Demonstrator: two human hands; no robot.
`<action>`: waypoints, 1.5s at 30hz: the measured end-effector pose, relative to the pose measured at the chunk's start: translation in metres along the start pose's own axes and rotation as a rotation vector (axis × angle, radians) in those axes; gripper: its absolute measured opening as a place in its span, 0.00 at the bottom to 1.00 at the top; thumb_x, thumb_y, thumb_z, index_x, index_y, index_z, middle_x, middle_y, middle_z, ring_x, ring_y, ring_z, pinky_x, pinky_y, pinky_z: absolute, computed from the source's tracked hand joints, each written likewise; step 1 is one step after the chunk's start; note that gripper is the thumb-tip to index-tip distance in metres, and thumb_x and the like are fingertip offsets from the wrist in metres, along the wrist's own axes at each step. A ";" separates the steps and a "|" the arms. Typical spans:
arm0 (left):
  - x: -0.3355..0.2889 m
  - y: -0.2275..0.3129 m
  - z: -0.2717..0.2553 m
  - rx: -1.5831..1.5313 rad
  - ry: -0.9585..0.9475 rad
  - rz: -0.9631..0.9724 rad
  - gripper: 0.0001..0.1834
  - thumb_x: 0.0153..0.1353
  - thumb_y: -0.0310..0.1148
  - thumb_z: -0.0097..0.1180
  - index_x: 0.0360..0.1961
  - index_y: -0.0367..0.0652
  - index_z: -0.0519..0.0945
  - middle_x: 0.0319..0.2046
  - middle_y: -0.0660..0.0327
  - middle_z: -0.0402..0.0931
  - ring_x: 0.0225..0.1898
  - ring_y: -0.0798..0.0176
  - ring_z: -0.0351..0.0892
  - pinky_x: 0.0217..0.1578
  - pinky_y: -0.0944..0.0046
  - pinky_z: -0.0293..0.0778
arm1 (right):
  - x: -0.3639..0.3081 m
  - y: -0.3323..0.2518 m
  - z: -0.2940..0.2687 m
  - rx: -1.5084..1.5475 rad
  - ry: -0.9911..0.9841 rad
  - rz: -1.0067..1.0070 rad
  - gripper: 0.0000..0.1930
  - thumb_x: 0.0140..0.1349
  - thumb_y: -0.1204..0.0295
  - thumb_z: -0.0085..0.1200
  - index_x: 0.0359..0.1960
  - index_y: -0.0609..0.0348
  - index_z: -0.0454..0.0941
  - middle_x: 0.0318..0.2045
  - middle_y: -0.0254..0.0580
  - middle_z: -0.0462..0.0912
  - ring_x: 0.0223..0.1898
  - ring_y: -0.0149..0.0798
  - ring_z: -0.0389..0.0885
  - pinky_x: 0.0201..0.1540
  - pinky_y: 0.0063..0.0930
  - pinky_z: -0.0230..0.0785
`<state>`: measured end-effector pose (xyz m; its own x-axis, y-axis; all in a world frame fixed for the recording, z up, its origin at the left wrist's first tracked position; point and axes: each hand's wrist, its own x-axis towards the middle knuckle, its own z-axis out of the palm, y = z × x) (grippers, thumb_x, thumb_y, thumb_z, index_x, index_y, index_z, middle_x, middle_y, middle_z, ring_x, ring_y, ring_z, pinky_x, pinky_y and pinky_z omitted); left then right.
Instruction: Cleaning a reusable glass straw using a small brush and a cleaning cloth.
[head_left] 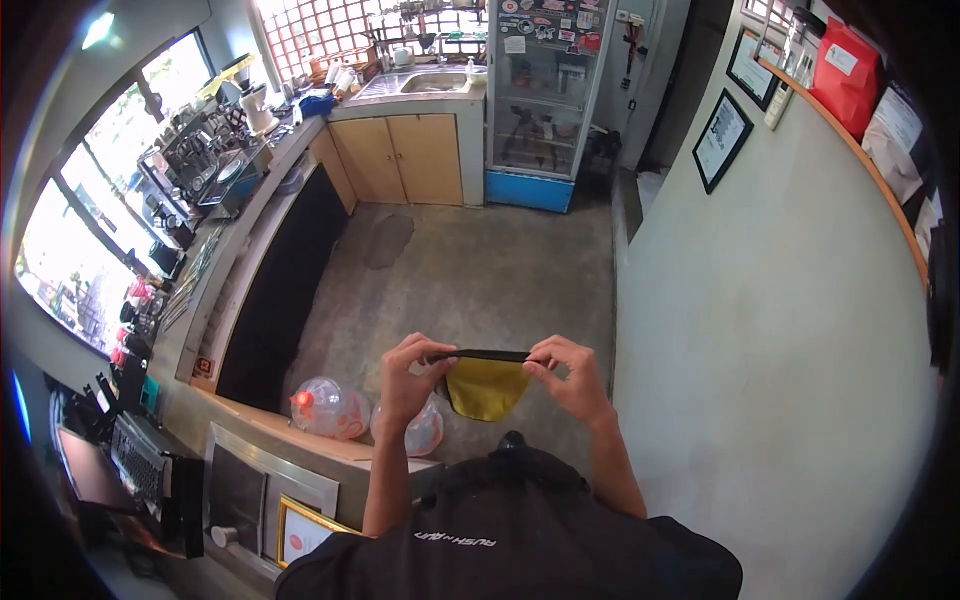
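Observation:
A small yellow cloth [488, 390] with a black band along its top edge hangs in front of my chest, stretched between my two hands. It narrows toward a rounded lower edge. My left hand [408, 378] pinches the band's left end between thumb and fingers. At the right end, my right hand [568, 372] grips the band the same way. Whether the cloth is a single layer or a pouch, I cannot tell.
Two clear plastic water jugs [333, 408] stand on the floor by the low counter at left. Farther off are a sink [435, 84], wooden cabinet doors [400, 155] and a glass-door fridge [540, 110]. A pale wall [760, 330] with a shelf bounds the right.

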<state>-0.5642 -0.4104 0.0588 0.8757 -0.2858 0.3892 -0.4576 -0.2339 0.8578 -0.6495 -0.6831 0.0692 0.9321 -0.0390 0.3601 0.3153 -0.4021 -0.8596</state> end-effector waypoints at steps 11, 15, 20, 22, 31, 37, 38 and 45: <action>0.045 -0.001 0.042 0.013 0.005 -0.035 0.15 0.51 0.18 0.75 0.41 0.43 0.92 0.30 0.63 0.82 0.33 0.67 0.78 0.36 0.67 0.74 | 0.042 0.042 -0.038 0.043 0.050 -0.035 0.06 0.63 0.73 0.72 0.37 0.62 0.89 0.34 0.38 0.88 0.33 0.30 0.81 0.36 0.25 0.73; 0.058 -0.006 0.045 0.029 0.019 -0.053 0.16 0.53 0.18 0.73 0.43 0.43 0.91 0.32 0.62 0.83 0.33 0.68 0.80 0.37 0.67 0.74 | 0.064 0.058 -0.036 0.062 0.030 -0.029 0.06 0.63 0.74 0.72 0.37 0.62 0.89 0.34 0.38 0.87 0.32 0.29 0.81 0.36 0.25 0.73; 0.069 -0.030 0.049 -0.049 0.122 -0.145 0.14 0.54 0.17 0.72 0.42 0.42 0.90 0.32 0.62 0.84 0.35 0.67 0.82 0.39 0.66 0.75 | 0.093 0.074 -0.033 0.064 -0.029 -0.008 0.05 0.63 0.74 0.71 0.38 0.60 0.90 0.36 0.38 0.88 0.32 0.31 0.81 0.35 0.27 0.72; 0.081 -0.039 0.049 -0.099 0.157 -0.176 0.13 0.53 0.19 0.73 0.40 0.42 0.90 0.33 0.63 0.84 0.34 0.67 0.81 0.39 0.65 0.75 | 0.108 0.082 -0.032 0.060 -0.055 0.009 0.05 0.63 0.73 0.71 0.38 0.60 0.89 0.37 0.38 0.88 0.32 0.32 0.81 0.35 0.27 0.73; 0.180 -0.066 0.048 0.068 -0.010 -0.136 0.15 0.51 0.19 0.73 0.41 0.44 0.90 0.29 0.63 0.82 0.35 0.64 0.79 0.40 0.65 0.78 | 0.189 0.119 -0.018 -0.014 -0.113 0.062 0.09 0.64 0.68 0.71 0.35 0.61 0.87 0.35 0.40 0.86 0.33 0.36 0.83 0.37 0.30 0.75; 0.245 -0.094 0.040 -0.054 -0.190 0.000 0.15 0.53 0.17 0.70 0.42 0.41 0.89 0.39 0.59 0.87 0.43 0.60 0.82 0.44 0.61 0.81 | 0.269 0.102 0.015 -0.037 -0.133 0.040 0.10 0.61 0.73 0.72 0.41 0.61 0.87 0.36 0.42 0.85 0.35 0.39 0.85 0.38 0.33 0.77; 0.254 -0.095 0.036 -0.093 -0.185 -0.013 0.14 0.54 0.16 0.69 0.42 0.40 0.88 0.39 0.60 0.86 0.43 0.60 0.83 0.46 0.61 0.80 | 0.282 0.104 0.022 -0.039 -0.137 0.032 0.10 0.61 0.73 0.72 0.41 0.61 0.87 0.36 0.42 0.85 0.35 0.39 0.85 0.38 0.33 0.77; 0.308 -0.130 -0.036 -0.001 -0.152 0.027 0.14 0.55 0.16 0.68 0.42 0.40 0.86 0.38 0.60 0.86 0.42 0.59 0.82 0.45 0.61 0.80 | 0.367 0.102 0.087 0.038 -0.277 -0.023 0.08 0.61 0.78 0.70 0.41 0.64 0.88 0.32 0.42 0.85 0.31 0.35 0.82 0.37 0.30 0.75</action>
<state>-0.2297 -0.4345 0.0787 0.8297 -0.4291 0.3570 -0.4803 -0.2230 0.8483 -0.2599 -0.6593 0.0823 0.9361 0.2236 0.2715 0.3388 -0.3655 -0.8670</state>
